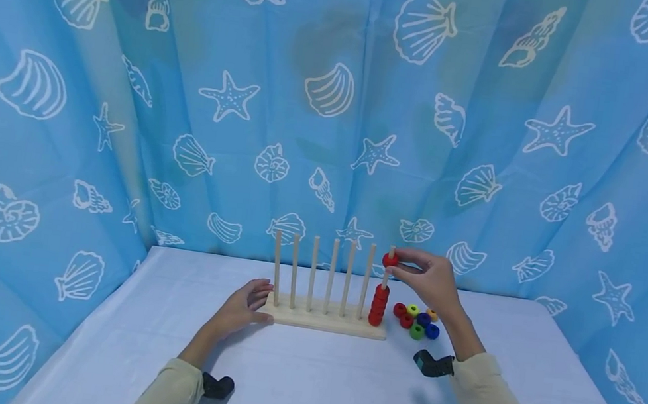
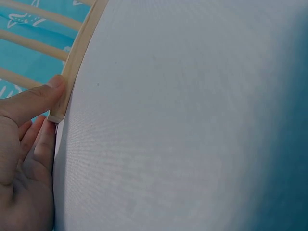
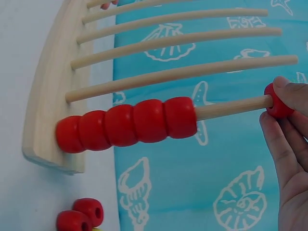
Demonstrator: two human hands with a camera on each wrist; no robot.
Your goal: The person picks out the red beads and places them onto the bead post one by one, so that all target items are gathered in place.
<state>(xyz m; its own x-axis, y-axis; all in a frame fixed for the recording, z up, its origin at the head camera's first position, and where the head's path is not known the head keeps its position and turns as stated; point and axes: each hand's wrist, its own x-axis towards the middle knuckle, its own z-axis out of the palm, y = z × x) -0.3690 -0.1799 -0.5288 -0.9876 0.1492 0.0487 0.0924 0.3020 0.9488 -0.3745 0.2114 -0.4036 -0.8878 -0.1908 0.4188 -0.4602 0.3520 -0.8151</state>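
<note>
A wooden peg stand (image 1: 322,322) with a row of upright pegs stands on the table. My left hand (image 1: 241,306) holds the left end of its base, the thumb (image 2: 56,82) on the base and the fingers round the end. At the top of the rightmost peg, my right hand (image 1: 426,280) pinches a red bead (image 3: 278,102) between thumb and fingers. The bead sits around the peg's tip. Lower on that peg, several red beads (image 3: 120,125) are stacked down to the base. The other pegs (image 1: 313,274) carry no beads.
Loose beads lie right of the stand: red (image 1: 400,309), yellow (image 1: 413,310), green (image 1: 417,332), blue (image 1: 432,331) and orange (image 1: 432,315), partly beneath the right forearm. A blue shell-patterned curtain (image 1: 331,143) hangs behind the white-covered table (image 1: 315,387).
</note>
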